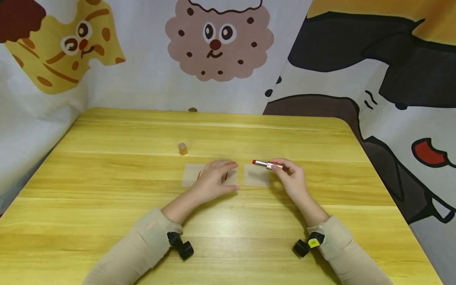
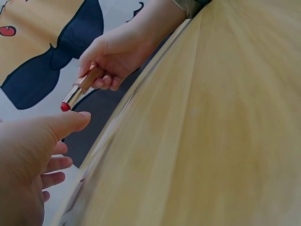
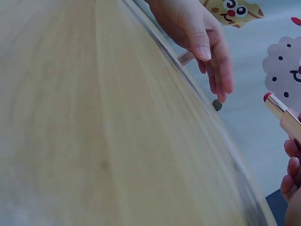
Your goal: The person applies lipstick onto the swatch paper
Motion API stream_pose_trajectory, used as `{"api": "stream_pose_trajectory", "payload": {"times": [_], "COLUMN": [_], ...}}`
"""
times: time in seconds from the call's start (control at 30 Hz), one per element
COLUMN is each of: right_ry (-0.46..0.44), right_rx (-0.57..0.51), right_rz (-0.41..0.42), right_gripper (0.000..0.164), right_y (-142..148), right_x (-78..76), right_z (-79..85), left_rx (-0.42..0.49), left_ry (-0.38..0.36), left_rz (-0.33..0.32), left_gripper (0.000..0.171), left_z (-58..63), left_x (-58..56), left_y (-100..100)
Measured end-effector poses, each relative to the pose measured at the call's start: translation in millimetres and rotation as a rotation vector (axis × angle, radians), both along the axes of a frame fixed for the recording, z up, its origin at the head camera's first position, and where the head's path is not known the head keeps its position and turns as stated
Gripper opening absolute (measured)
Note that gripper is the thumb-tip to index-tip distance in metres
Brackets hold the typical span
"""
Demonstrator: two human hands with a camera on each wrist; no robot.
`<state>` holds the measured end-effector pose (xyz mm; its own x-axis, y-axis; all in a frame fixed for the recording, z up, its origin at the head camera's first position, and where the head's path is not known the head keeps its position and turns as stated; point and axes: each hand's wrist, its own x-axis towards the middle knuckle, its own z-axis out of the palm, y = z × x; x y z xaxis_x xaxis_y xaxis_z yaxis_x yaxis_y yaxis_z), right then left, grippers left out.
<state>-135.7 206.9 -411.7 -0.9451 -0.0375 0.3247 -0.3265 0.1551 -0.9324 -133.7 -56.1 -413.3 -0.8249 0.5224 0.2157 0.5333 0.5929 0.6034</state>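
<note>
Where head and wrist views differ: head view gives both pale paper sheets from above, left sheet (image 1: 188, 175) with two red strokes (image 1: 199, 174), right sheet (image 1: 255, 178) beside it; left wrist view gives the curled fingers under the lipstick (image 1: 263, 163), mostly hidden from above; right wrist view cuts the lipstick's back end at the frame edge.
Lipstick place: in the right hand, raised off the table (image 1: 246, 237), by the far edge of the right sheet as seen from the head.
Lipstick direction: red tip toward the person's left, on the left hand's side; long axis runs roughly crosswise over the table, close to level in head view, slanted in both wrist views.
Lipstick look: uncapped, short red tip, shiny silver inner tube, copper-toned base, slim and straight.
Right hand (image 1: 295, 181): thumb and fingers pinch the base.
Left hand (image 1: 215, 179): holds nothing, fingers loosely extended, thumb spread apart; over the left sheet, contact with paper cannot be told.
Cap (image 1: 183, 149): copper-coloured, paler top, on the table beyond the left sheet.
Backdrop (image 1: 146, 93): white cloth, cartoon prints.
Sleeves (image 1: 140, 239): beige, black device (image 1: 180, 245) at each cuff.
</note>
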Motion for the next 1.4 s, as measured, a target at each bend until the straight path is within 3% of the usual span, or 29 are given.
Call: {"api": "stream_pose_trajectory", "payload": {"times": [0.77,1.0,1.4], "right_ry": [-0.031,-0.036,-0.047], "right_rx": [0.023,0.058,0.068], "right_rz": [-0.027,-0.030,-0.038], "right_gripper": [0.015,0.014,0.015], "right_y": [23.7,19.8,21.8], "right_x": [1.5,13.4,13.0], "right_z": [-4.2,16.9,15.3], "left_rx": [-0.040,-0.047,-0.102], "left_ry": [0.013,-0.011,-0.021], "left_rz": [-0.019,-0.015,0.001], "left_gripper": [0.068,0.067,0.068], "left_z": [-0.9,-1.2,-0.8], "left_x": [-9.0,-10.7,-16.8], "left_y": [28.5,35.8,41.3]}}
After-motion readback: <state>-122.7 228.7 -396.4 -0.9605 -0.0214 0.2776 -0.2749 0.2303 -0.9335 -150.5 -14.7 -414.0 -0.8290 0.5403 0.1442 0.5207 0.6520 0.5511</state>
